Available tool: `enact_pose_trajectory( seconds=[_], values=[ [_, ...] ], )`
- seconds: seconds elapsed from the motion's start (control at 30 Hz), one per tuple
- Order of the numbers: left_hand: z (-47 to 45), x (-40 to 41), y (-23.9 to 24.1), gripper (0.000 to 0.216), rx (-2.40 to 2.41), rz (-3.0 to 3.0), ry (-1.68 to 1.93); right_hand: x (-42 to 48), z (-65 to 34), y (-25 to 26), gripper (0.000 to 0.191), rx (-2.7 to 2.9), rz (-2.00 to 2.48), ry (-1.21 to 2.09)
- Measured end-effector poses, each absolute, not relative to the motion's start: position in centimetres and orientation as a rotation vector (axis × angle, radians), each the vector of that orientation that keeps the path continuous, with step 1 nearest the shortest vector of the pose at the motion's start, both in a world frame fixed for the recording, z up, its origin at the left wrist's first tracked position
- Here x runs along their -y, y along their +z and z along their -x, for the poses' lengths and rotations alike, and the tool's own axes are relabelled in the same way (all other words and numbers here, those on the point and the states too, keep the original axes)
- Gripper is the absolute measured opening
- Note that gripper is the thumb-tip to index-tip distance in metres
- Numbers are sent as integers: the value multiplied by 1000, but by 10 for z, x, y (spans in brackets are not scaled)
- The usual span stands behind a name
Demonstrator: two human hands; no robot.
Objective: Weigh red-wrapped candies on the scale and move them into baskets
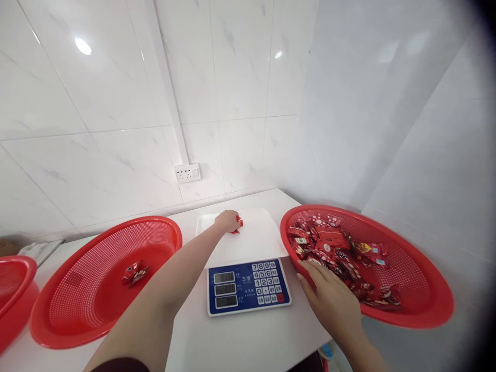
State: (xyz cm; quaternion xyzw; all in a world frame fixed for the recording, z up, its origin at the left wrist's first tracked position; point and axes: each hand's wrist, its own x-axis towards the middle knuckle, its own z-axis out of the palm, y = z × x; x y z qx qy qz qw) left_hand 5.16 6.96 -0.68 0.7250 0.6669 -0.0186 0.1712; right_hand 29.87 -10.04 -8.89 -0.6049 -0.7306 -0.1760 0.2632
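My left hand is closed around a small red-wrapped snack packet, just over the white pan of a digital scale. Most of the packet is hidden by the fingers. In front of the pan is the scale's blue keypad panel, with three lit displays; the top one shows a small number. My right hand grips the near left rim of a red plastic basket, its fingers over the rim and the thumb below. Inside that basket lie several red snack packets.
To the left stands another red basket holding a small red-wrapped cluster. Part of a further red basket shows at the far left edge. A white table carries the scale; a wall socket is behind.
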Motion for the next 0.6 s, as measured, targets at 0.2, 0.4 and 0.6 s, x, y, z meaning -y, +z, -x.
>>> enact_pose_trajectory(
  seconds=[0.2,0.4,0.6],
  values=[
    [-46,-48,3,33,-1876,-2092,3,102,-299,-87,37,1980,1644,-499],
    [14,7,33,20,-1992,-2173,314,102,-300,-86,36,1979,1625,-453],
    [100,76,43,19,-2204,-2015,506,108,-297,-71,37,1899,1679,-69]
  ],
)
